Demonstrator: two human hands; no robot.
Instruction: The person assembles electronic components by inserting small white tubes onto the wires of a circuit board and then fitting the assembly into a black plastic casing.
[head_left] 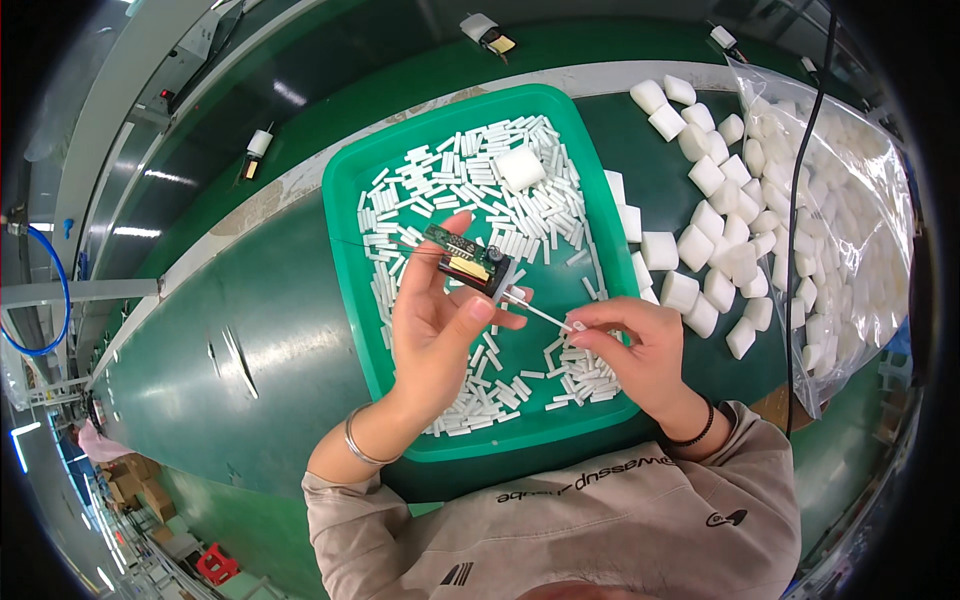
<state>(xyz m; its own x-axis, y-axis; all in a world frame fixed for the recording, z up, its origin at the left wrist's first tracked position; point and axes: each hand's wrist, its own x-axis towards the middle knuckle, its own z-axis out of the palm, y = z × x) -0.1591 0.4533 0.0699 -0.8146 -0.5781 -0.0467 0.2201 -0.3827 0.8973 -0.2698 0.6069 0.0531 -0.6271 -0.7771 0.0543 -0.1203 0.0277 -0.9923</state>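
Observation:
My left hand (425, 340) grips a small electronic module (470, 268) with a green circuit board, a black housing and a yellow part, above a green tray (346, 300). From the module's right end a thin white rod or lead (543, 314) runs to my right hand (640, 350). Thumb and forefinger there pinch a small white piece at its far end, mostly covered by the fingertips. Many short white tubes (470, 410) lie loose in the tray below both hands. A white foam-like block (520, 168) rests on the tubes near the far side.
Rounded white blocks (695, 247) are heaped right of the tray, beside a clear plastic bag (850, 200) full of more. A black cable (800, 190) hangs across the bag. Similar modules (488, 34) sit along the far green strip. Thin metal tools (238, 362) lie on the left tabletop.

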